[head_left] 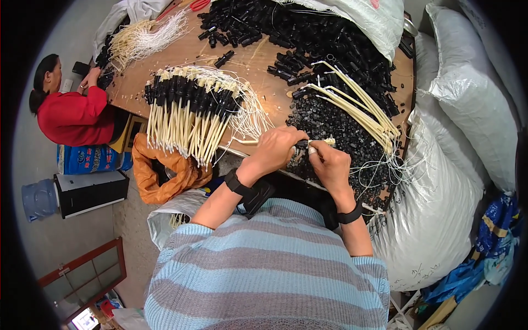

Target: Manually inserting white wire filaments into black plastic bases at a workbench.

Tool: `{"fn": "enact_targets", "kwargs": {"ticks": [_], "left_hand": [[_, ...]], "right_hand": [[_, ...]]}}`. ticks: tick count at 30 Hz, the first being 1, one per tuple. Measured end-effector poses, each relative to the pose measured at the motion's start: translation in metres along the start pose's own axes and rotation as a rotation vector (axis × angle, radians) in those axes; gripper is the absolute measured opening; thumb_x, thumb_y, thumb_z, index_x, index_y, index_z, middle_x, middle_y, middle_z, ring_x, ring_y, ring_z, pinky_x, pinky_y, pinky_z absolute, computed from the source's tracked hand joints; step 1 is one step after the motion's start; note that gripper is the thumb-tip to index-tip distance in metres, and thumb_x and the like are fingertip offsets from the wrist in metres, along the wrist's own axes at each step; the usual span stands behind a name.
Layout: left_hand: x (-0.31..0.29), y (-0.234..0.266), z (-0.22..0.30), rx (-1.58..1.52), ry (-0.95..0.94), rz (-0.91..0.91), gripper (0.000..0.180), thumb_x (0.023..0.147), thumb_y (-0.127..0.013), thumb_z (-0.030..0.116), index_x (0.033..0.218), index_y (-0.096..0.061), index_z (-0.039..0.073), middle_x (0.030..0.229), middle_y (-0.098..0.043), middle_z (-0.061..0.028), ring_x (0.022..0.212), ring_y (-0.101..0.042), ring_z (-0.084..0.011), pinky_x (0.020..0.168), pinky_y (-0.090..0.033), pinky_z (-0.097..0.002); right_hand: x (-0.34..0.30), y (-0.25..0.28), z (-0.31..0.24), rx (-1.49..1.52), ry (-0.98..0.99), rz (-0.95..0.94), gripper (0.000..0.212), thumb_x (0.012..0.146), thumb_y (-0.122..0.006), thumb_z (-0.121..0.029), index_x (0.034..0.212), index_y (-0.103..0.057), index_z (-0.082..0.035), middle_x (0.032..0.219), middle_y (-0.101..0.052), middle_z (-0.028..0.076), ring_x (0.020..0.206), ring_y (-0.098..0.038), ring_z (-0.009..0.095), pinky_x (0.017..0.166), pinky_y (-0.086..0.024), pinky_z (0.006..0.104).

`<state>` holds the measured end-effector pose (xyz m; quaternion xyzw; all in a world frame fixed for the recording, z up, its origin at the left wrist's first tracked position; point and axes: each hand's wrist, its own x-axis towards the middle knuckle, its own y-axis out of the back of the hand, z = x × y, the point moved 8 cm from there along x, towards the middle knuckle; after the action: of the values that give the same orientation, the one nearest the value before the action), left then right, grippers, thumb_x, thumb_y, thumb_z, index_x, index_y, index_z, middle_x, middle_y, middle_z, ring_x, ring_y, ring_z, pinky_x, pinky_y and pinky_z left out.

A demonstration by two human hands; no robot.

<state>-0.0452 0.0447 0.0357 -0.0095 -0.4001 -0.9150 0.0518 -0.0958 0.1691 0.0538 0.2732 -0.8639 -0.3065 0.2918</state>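
- Head view: the black piece is at the worktop's near edge, its long axis running left to right, roughly along that edge.
- Left hand and right hand pinch its ends, hiding most of it; which end leads is hard to make out.

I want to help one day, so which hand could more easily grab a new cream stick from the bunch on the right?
Probably the right hand: the cream sticks lie just beyond it. The left hand is farther away. Both hands are busy at a small black part.
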Motion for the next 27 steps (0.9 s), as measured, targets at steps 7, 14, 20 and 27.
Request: {"fn": "enact_targets", "kwargs": {"ticks": [7, 14, 20, 27], "left_hand": [[0.009, -0.003, -0.008, -0.435, 0.257, -0.01, 0.034, 0.071, -0.055, 0.003, 0.104, -0.063, 0.004, 0.085, -0.064, -0.0167, 0.084, -0.061, -0.0369, 0.072, -0.049, -0.0414], [0.0, 0.011, -0.006, -0.091, 0.019, 0.21, 0.032, 0.07, -0.057, 0.0, 0.101, -0.063, 0.004, 0.083, -0.065, -0.0159, 0.085, -0.062, -0.0365, 0.072, -0.049, -0.0432], [-0.001, 0.001, 0.001, 0.038, 0.008, 0.072, 0.035, 0.07, -0.056, -0.003, 0.104, -0.061, 0.003, 0.092, -0.063, -0.0157, 0.092, -0.06, -0.0354, 0.079, -0.048, -0.0428], [0.0, -0.001, -0.003, -0.088, 0.027, 0.098, 0.037, 0.069, -0.056, -0.002, 0.105, -0.061, 0.003, 0.089, -0.063, -0.0157, 0.086, -0.061, -0.035, 0.076, -0.049, -0.0409]], "right_hand": [[-0.004, 0.003, 0.0, 0.115, -0.028, 0.048, 0.009, 0.08, -0.067, -0.012, 0.089, -0.069, -0.011, 0.063, -0.062, 0.011, 0.052, -0.061, 0.028, 0.047, -0.046, 0.0353], [-0.002, 0.016, -0.002, -0.054, -0.021, 0.054, 0.014, 0.079, -0.068, -0.007, 0.092, -0.071, -0.009, 0.066, -0.064, 0.01, 0.051, -0.06, 0.023, 0.048, -0.046, 0.0312], [-0.001, 0.014, -0.001, -0.039, -0.01, 0.08, 0.014, 0.078, -0.068, -0.007, 0.092, -0.071, -0.009, 0.066, -0.064, 0.011, 0.051, -0.06, 0.024, 0.048, -0.046, 0.0316], [-0.005, 0.008, -0.003, -0.056, -0.017, 0.01, 0.015, 0.078, -0.07, -0.008, 0.093, -0.07, -0.01, 0.067, -0.064, 0.01, 0.053, -0.062, 0.026, 0.048, -0.047, 0.0325]]}}
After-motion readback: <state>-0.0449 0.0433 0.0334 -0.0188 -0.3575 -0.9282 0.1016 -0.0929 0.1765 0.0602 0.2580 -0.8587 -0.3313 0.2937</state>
